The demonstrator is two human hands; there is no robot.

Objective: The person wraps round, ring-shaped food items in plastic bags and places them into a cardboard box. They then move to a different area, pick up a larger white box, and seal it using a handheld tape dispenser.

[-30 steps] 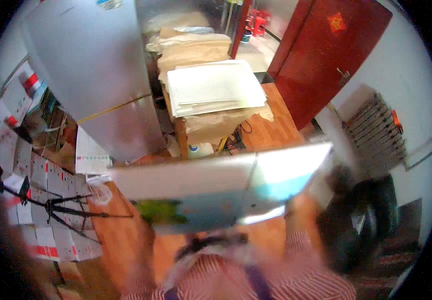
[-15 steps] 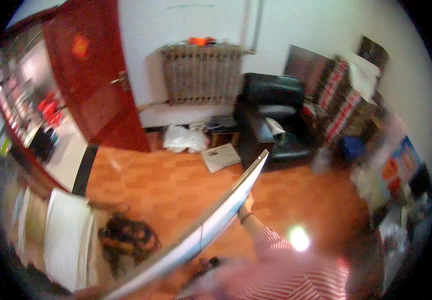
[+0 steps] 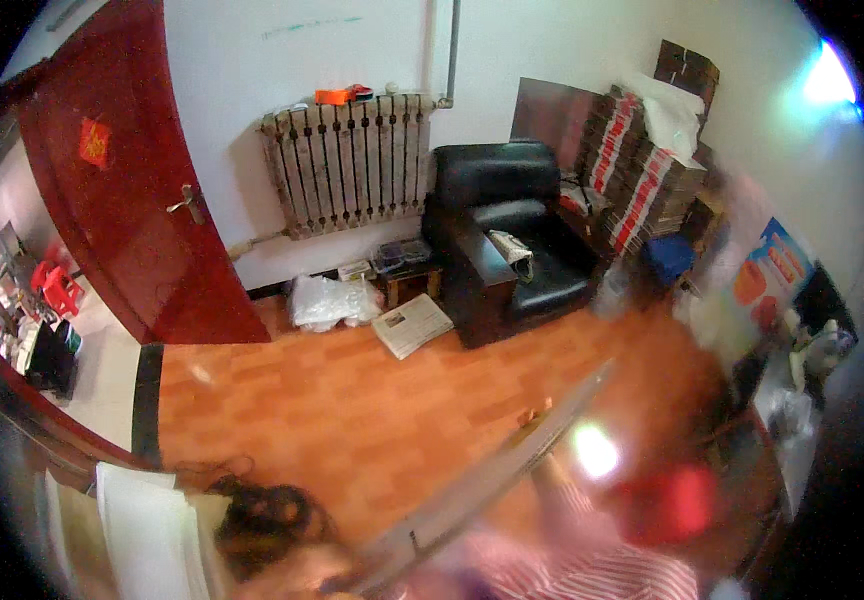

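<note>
A long flat panel [image 3: 482, 490], seen nearly edge-on and blurred by motion, slants across the lower middle from near my body up to the right. My right hand [image 3: 540, 412] is closed round its far part, with fingertips showing past the upper edge and the striped sleeve on the other side. At the panel's near end, my left hand [image 3: 302, 572] is at the lower rim of the view, smeared but closed at the panel's edge. Part of each hand is hidden by the panel or the blur.
A black armchair [image 3: 517, 230] stands by the wall, right of a radiator [image 3: 352, 165]. White plastic bags [image 3: 332, 302] and a newspaper [image 3: 412, 325] lie on the floor. Stacked flattened cartons [image 3: 642, 180] fill the corner. White sheets [image 3: 147, 530] and dark coiled cords [image 3: 267, 520] are lower left, near an open door [image 3: 122, 190].
The panel has swung to the right and tilted, so its white face no longer shows. Both hands have moved right with it. The view has shifted too.
</note>
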